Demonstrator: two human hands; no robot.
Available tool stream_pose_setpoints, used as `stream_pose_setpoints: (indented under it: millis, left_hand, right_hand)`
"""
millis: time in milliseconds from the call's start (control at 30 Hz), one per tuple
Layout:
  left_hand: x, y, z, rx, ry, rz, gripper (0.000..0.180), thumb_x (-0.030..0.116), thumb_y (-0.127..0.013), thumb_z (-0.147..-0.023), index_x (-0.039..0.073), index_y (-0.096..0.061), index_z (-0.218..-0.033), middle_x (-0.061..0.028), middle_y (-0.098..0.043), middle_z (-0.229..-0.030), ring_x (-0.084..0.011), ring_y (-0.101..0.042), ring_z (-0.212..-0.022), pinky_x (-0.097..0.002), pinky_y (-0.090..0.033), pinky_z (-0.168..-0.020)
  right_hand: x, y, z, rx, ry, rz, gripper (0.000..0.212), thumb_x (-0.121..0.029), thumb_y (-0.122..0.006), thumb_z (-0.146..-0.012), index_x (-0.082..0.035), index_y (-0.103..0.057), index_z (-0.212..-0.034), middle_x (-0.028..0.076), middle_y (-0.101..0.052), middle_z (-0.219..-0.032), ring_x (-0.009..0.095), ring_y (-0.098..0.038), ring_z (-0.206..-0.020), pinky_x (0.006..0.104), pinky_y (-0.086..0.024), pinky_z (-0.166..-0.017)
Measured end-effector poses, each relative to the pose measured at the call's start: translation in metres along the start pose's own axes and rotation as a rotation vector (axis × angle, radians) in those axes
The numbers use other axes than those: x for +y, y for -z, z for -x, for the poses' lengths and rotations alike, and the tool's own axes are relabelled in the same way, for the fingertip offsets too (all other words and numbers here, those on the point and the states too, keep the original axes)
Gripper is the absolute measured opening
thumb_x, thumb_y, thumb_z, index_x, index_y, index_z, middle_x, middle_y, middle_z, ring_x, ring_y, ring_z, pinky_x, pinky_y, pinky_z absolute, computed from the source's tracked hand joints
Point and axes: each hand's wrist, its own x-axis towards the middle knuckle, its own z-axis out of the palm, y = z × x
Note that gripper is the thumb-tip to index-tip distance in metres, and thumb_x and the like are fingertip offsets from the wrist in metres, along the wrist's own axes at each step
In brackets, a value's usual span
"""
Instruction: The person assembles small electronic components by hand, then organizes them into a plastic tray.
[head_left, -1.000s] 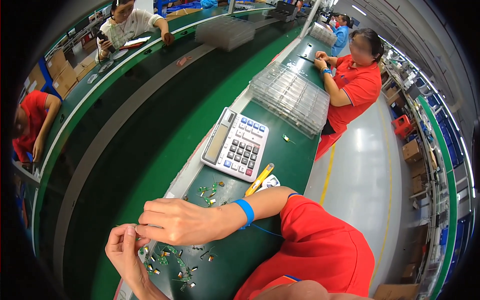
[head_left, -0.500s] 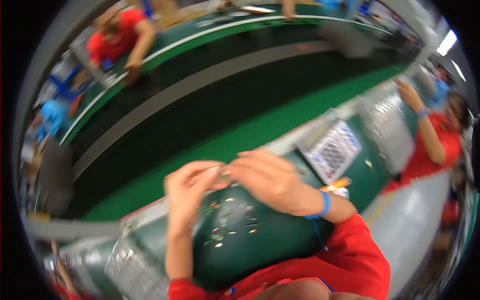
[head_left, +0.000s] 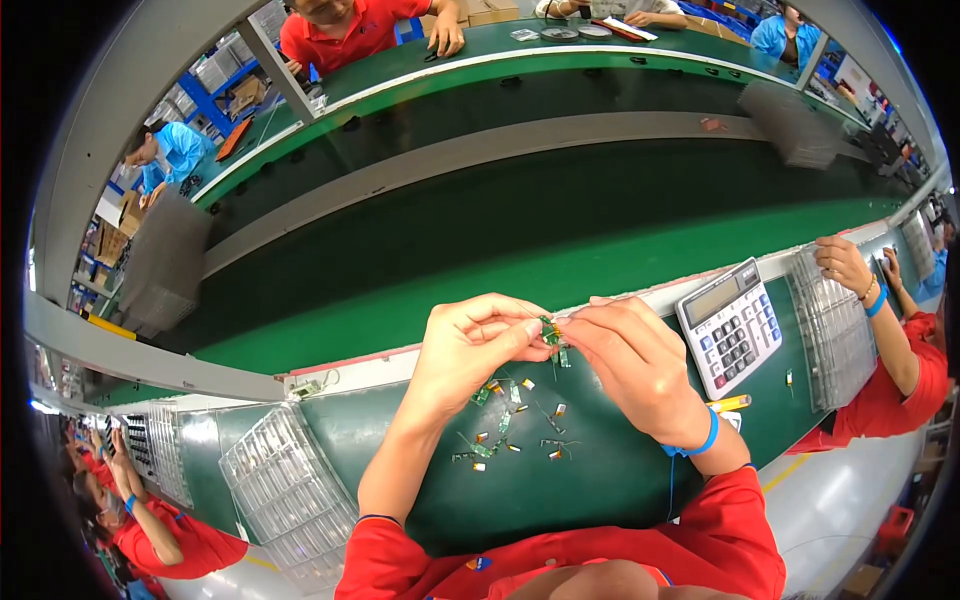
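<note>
Between my fingertips is a small green circuit board [head_left: 549, 328], partly covered by the fingers. My left hand [head_left: 478, 343] pinches it from one side with thumb and forefinger. From the other side, my right hand [head_left: 637, 358] closes its thumb and fingertips at the board's edge. A blue wrist strap [head_left: 712, 432] circles my right wrist, and its cord hangs down. Below the hands, several little circuit boards with thin wires and small metallic parts [head_left: 507, 421] lie scattered over the green work surface [head_left: 450, 500].
To the right stand a grey-white calculator [head_left: 733, 325] and a yellow pen-like object [head_left: 731, 403]. Transparent plastic trays [head_left: 290, 495] lie at left and right [head_left: 834, 325]. Past the bench edge runs a green conveyor belt [head_left: 430, 245]. Co-workers in red and blue sit around.
The view has turned and become sharper, so bench and calculator sit at a different angle. Both hands remain together, and the little board between them now shows plainly.
</note>
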Motion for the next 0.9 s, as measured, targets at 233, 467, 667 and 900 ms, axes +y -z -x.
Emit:
stream_pose_setpoints:
  millis: [233,467,667,900]
  left_hand:
    - [-0.008,-0.002,0.001,0.019,-0.022,0.023,0.011,0.000,-0.065,-0.088,-0.006,-0.068,-0.097,-0.0137,-0.069,-0.091,-0.0212,-0.071,-0.079,-0.0317,-0.062,-0.071]
    - [0.000,0.000,0.003,0.041,0.017,0.049,0.009,0.002,-0.065,-0.088,-0.005,-0.068,-0.094,-0.0116,-0.069,-0.089,-0.0161,-0.068,-0.077,-0.0289,-0.061,-0.070]
    - [0.000,0.004,0.004,0.022,0.003,0.055,0.012,0.001,-0.065,-0.088,-0.006,-0.068,-0.097,-0.0133,-0.069,-0.090,-0.0176,-0.069,-0.079,-0.0287,-0.061,-0.071]
    - [-0.009,-0.004,0.003,0.088,-0.101,-0.004,0.014,0.000,-0.065,-0.089,-0.007,-0.068,-0.101,-0.0145,-0.070,-0.092,-0.0183,-0.070,-0.083,-0.0297,-0.061,-0.076]
  right_hand:
    - [-0.001,-0.002,-0.001,0.028,0.075,-0.002,0.031,0.007,-0.074,-0.062,0.002,-0.068,-0.092,0.011,-0.065,-0.090,0.027,-0.064,-0.080,0.0361,-0.058,-0.077]
    - [-0.007,-0.006,0.000,-0.016,0.263,0.084,0.028,0.002,-0.073,-0.064,0.004,-0.068,-0.091,0.013,-0.066,-0.093,0.026,-0.065,-0.083,0.0423,-0.058,-0.086]
    - [-0.009,-0.002,-0.002,-0.049,0.072,-0.039,0.025,0.003,-0.074,-0.071,0.003,-0.068,-0.095,0.012,-0.068,-0.092,0.025,-0.067,-0.083,0.0370,-0.058,-0.079]
    - [-0.006,-0.008,0.004,-0.104,-0.510,-0.387,0.021,0.003,-0.072,-0.079,0.001,-0.069,-0.100,0.012,-0.069,-0.087,0.017,-0.069,-0.076,0.0291,-0.056,-0.068]
